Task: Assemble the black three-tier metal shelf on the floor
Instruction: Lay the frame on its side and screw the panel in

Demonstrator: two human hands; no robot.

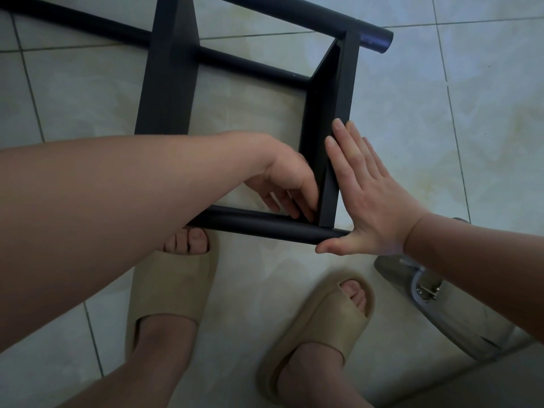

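The black metal shelf (pixel 167 83) lies on its side on the tiled floor (pixel 441 113), across the upper middle of the frame. From the left edge the left hand (pixel 282 184) reaches into the shelf's lower right corner. Its fingers are bent down where the end panel (pixel 338 92) meets the near pole (pixel 259 223); whether they pinch anything cannot be told. Just right, the right hand (pixel 368 195) presses flat on the panel's outer face, fingers straight and close, thumb at the pole's end.

From my feed I see a floor (pixel 412 119) of large pale tiles, marbled cream and faint green, with thin dark grout lines (pixel 453 119). Light is dim and even. At lower right lies a silvery metal piece (pixel 435 301), beside a darker grey strip (pixel 494 384)
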